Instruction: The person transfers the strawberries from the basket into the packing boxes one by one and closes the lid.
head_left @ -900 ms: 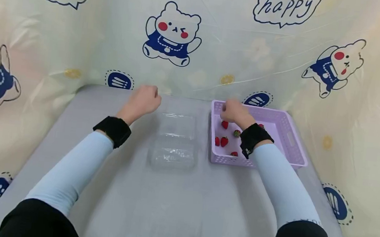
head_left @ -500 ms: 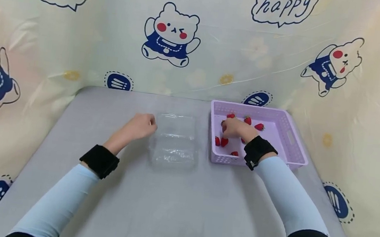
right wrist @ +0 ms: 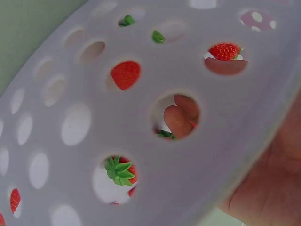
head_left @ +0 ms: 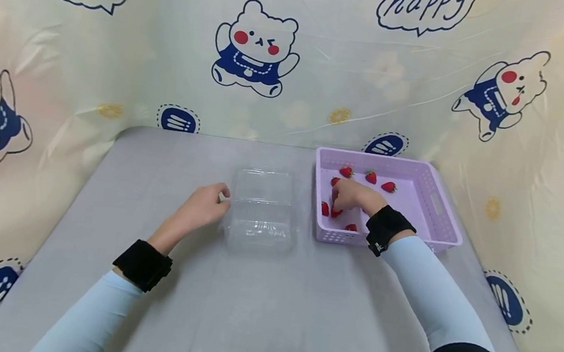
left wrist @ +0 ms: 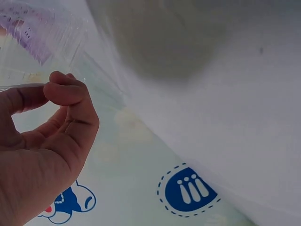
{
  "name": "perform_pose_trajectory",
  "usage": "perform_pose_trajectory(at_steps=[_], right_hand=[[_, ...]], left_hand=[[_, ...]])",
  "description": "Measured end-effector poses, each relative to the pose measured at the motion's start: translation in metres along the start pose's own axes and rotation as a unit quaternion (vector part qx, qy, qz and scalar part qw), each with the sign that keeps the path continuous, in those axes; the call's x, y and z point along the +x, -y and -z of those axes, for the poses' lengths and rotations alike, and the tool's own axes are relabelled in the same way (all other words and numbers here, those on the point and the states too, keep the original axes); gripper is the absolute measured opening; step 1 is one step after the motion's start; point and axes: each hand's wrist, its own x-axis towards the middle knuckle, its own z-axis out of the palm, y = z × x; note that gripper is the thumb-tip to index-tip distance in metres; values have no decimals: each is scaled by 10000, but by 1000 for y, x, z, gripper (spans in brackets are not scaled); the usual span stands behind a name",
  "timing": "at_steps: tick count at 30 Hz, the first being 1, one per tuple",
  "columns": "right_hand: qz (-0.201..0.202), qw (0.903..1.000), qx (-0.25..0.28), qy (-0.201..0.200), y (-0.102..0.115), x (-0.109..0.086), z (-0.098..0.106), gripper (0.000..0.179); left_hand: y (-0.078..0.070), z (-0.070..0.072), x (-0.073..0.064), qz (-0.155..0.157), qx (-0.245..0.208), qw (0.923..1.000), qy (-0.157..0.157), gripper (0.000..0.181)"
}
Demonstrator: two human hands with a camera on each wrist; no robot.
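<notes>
A clear plastic clamshell box point(head_left: 260, 226) lies opened flat on the grey table. At its left edge is my left hand point(head_left: 205, 205); in the left wrist view the thumb and index finger of this hand point(left wrist: 61, 127) pinch the thin plastic rim. My right hand point(head_left: 355, 196) reaches down into the left part of the lilac basket point(head_left: 386, 243). Its fingertips are at a strawberry point(head_left: 336, 212), partly covered by the fingers. Through the basket's holes in the right wrist view, fingertips point(right wrist: 178, 122) come together with a bit of red and a green leaf beside them.
Several other strawberries lie spread in the basket, such as a strawberry point(head_left: 389, 186) right of the hand and a strawberry point(head_left: 351, 227) by the front wall. The perforated basket wall point(right wrist: 141, 113) stands before the right wrist camera. A printed curtain point(head_left: 316, 58) hangs behind the table.
My right hand has come down and forward into the basket, its fingers now over a strawberry. My left hand has lowered toward me along the box's left side to its rim.
</notes>
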Motion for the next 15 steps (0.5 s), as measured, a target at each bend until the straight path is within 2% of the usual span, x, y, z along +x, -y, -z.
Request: perform_pose_trajectory(at_steps=[5, 15], right_hand=[[34, 10000, -32, 24, -2, -2, 1, 27], [156, 9997, -155, -123, -5, 2, -6, 26]], left_hand=[[3, -8, -5, -42, -202, 9996, -191, 40], [10, -15, -12, -4, -774, 9955, -539, 37]])
